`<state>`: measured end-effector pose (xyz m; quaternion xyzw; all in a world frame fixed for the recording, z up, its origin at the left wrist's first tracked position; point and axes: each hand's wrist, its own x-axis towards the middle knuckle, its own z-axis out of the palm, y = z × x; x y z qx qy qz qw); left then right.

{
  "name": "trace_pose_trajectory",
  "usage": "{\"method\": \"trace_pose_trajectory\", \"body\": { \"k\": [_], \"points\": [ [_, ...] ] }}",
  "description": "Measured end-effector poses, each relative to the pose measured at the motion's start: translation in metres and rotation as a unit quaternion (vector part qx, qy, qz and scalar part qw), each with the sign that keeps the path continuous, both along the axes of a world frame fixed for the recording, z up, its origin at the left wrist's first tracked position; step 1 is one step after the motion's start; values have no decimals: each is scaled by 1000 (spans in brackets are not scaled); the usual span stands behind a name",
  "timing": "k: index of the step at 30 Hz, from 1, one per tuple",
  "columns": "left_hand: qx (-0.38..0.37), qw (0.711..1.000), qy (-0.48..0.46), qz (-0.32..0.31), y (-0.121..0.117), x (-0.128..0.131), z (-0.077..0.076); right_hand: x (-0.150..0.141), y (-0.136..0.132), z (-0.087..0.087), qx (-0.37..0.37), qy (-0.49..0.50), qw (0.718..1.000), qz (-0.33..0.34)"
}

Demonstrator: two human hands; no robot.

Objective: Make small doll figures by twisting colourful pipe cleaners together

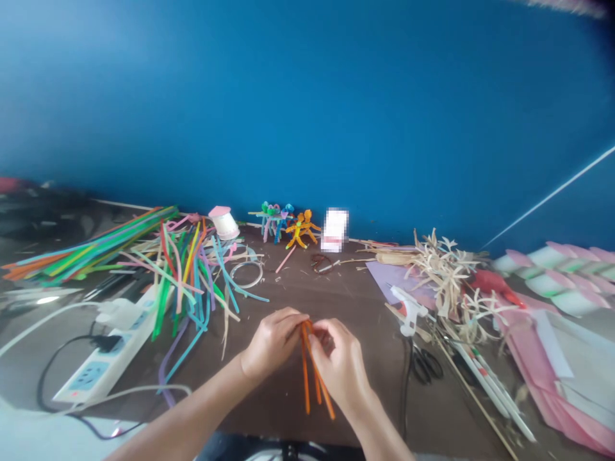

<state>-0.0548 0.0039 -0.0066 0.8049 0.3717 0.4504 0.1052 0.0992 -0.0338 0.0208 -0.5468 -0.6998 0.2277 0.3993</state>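
Note:
My left hand (271, 342) and my right hand (339, 362) meet at the middle of the brown table (269, 410). Both pinch the top of a bundle of orange pipe cleaners (312, 374), whose several strands hang down and splay apart. The fingers hide the spot where the strands join. Beyond my hands, finished pipe-cleaner figures in orange (300, 230) and in mixed colours (273, 221) stand against the wall. A loose pink pipe cleaner (287, 258) lies near them.
A heap of multicoloured pipe cleaners (185, 275) lies left, near a white power strip (103, 362) with cables. To the right lie a white glue gun (407, 309), black scissors (426, 365), dried straw strips (444, 275) and pink paper sheets (542, 346). A blue wall (307, 109) backs the table.

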Motion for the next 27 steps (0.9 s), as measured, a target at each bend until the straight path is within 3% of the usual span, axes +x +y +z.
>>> {"method": "trace_pose_trajectory", "body": {
  "k": [3,10,19,27],
  "points": [
    [-33,999,2,2,-1,3,0,-4,1,-4,-31,0,1000,-4],
    [-138,990,-8,-11,-3,5,14,-3,7,-9,-86,116,989,4],
    [-136,990,28,-24,-4,7,13,1,5,-6,7,-22,1000,-15],
    [-136,989,46,-15,-3,7,14,-1,4,-8,-1,-48,999,-18]
  ]
}}
